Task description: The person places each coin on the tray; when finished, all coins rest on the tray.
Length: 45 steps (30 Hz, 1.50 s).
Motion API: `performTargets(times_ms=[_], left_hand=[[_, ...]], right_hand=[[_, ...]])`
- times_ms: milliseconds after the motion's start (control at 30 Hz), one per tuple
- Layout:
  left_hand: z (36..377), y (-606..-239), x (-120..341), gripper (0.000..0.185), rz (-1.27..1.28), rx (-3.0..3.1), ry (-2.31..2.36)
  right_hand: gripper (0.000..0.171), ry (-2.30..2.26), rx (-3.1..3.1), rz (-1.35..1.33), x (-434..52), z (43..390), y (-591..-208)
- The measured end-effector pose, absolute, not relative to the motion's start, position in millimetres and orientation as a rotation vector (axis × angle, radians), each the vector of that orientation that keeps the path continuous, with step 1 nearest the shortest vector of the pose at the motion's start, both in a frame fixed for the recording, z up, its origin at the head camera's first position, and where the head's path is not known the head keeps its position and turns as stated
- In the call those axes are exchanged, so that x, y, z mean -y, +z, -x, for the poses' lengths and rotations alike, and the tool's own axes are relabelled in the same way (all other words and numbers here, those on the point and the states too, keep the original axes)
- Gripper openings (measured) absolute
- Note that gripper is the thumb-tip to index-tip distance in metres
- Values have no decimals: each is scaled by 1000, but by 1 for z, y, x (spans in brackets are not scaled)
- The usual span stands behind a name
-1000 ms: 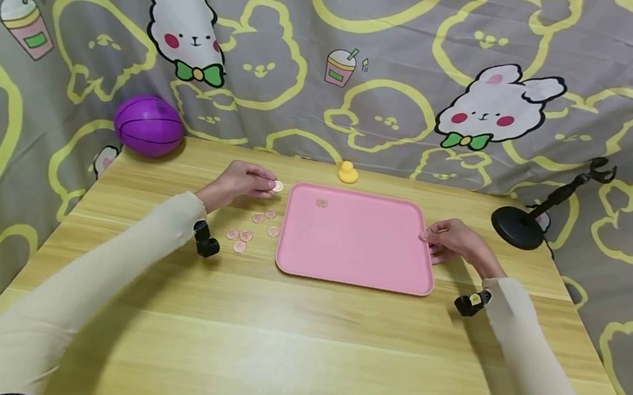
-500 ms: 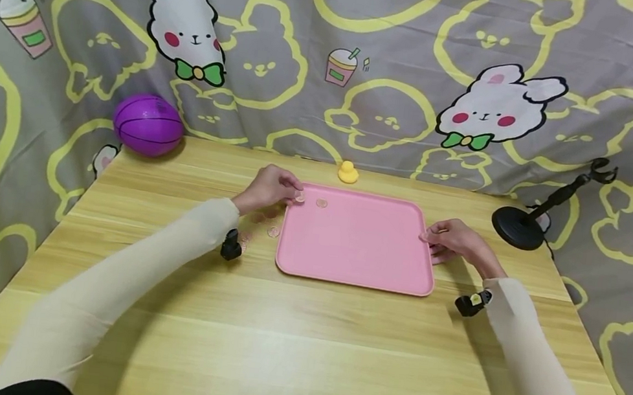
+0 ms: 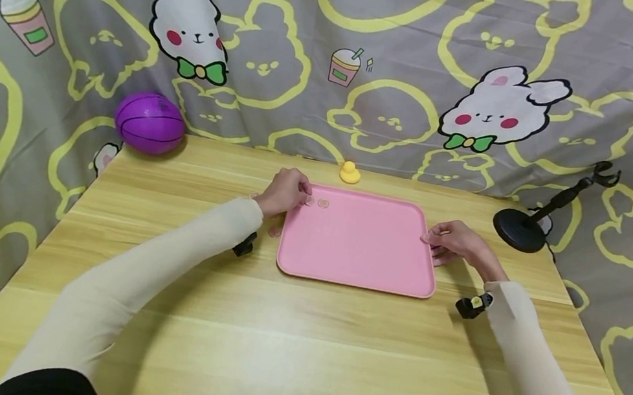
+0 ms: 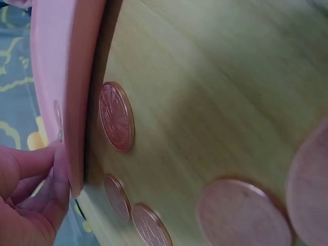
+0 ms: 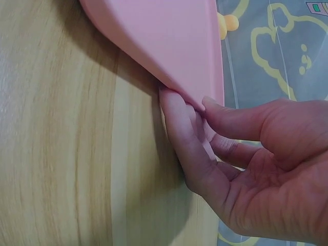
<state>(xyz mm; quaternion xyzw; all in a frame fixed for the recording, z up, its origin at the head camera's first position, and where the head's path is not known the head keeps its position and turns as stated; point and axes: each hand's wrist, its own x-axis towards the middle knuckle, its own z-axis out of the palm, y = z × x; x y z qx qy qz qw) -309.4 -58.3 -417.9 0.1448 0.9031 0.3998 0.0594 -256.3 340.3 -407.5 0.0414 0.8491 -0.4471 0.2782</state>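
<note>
The person's left hand [image 3: 284, 192] bends over the pink tray's [image 3: 357, 248] far-left corner, fingertips pinching a coin [image 3: 309, 201] there; the right hand [image 3: 455, 241] pinches the right rim, thumb uppermost.

Glare brightens the table [image 3: 269, 355]; wrist views look dimmer.

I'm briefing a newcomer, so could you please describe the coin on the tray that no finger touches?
On the wooden table is a large pink tray. Near its far left corner are two small round coins, side by side; yours is the right coin. Unlike the left coin, which is at the fingertips of the left hand, it lies apart from any fingers.
</note>
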Motion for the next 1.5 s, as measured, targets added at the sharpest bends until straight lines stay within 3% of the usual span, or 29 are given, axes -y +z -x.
performTargets(times_ms=[467,700,1033,1500], left_hand=[[310,-410,53,7,-437,-2779,1040],[311,-413,62,10,-415,-2710,1181],[310,-397,87,19,-618,-2767,1236],[300,-397,138,19,-527,-2772,1263]], right_hand=[[28,-1219,-2274,-141,-338,256,-406],[31,-1190,-2279,-142,-335,257,-406],[28,-1230,-2278,-128,-337,257,-407],[20,-1260,-2311,-58,-337,254,-408]])
